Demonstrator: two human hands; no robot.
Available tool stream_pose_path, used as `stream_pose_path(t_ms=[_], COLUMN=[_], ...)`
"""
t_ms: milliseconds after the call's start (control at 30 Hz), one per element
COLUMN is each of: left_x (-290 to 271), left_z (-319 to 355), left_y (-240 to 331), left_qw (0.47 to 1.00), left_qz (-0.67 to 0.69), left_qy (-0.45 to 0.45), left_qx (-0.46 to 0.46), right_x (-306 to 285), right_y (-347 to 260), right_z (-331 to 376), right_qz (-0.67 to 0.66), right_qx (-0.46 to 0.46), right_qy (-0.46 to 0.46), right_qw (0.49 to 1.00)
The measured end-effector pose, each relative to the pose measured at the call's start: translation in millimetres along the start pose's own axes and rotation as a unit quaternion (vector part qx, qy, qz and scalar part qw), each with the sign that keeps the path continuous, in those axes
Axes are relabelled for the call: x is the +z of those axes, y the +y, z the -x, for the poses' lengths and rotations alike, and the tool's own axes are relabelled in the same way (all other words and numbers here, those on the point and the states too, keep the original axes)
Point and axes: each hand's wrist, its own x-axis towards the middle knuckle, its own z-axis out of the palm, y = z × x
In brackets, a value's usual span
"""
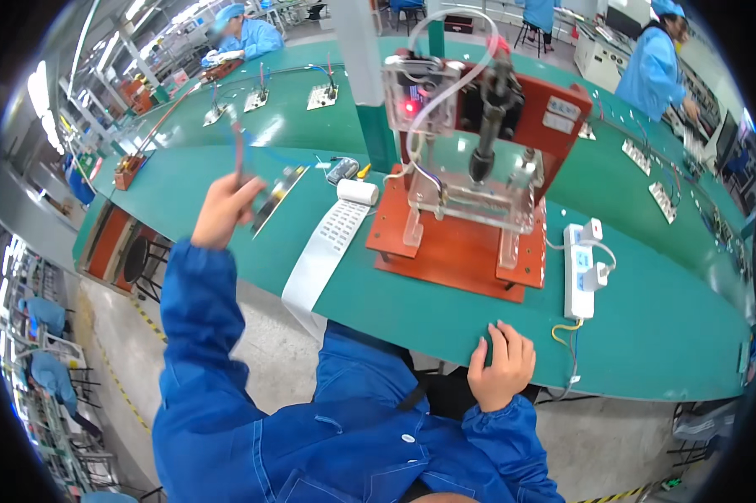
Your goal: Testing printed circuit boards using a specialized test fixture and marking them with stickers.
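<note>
Green table (646,335) carries an orange press fixture (462,226), a white power strip (581,272) and a white label roll (354,193) trailing off its edge. Left hand (223,210), raised above the table's left end, clamps a thin, blurred tool (239,151). Right hand (502,366) rests loosely curled on the near edge, holding nothing.

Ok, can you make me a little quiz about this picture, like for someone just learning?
1. True or false: the right hand rests at the near edge of the green table.
2. What does the left hand hold up? A) a thin stick-like tool B) a cup C) a book
3. Fill in: the white power strip lies to the ___ of the orange press fixture.

Key: 1 true; 2 A; 3 right.
</note>
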Motion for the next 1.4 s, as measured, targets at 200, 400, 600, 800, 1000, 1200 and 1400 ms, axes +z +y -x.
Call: stream_pose_path(t_ms=[200, 400, 600, 800, 1000, 1200, 1400], left_x=[47.9, 155.6, 250.6, 307.3, 373.5, 283.4, 245.9], left_z=[-224.0, -337.8, -409.5, -484.9, -518.5, -537.1, -377.7], left_y=[-35.5, -23.9, -22.2, -85.1, -115.2, -148.6, -25.1], left_qw=[0.985, 0.916, 0.866, 0.87, 0.877, 0.847, 0.842], left_qz=[-0.157, -0.289, -0.351, -0.315, -0.334, -0.456, -0.349], left_qy=[-0.002, 0.211, -0.091, -0.285, -0.166, -0.054, -0.22], left_qx=[0.073, 0.179, 0.343, 0.251, 0.304, 0.269, 0.346], right_x=[6.9, 6.0, -9.4, -13.0, -8.0, -5.4, 5.6], right_y=[-10.7, -12.3, -22.9, -6.2, 37.1, -11.2, -3.1], right_z=[3.1, 2.7, 7.0, 23.5, 83.4, 10.2, 15.1], right_qz=[0.038, 0.062, 0.113, 0.171, 0.141, 0.118, 0.128], right_qx=[0.02, 0.015, 0.051, 0.053, 0.004, -0.019, 0.018], right_qy=[-0.01, -0.024, -0.105, -0.22, -0.143, -0.11, -0.019], right_qw=[0.999, 0.998, 0.987, 0.959, 0.98, 0.987, 0.991])
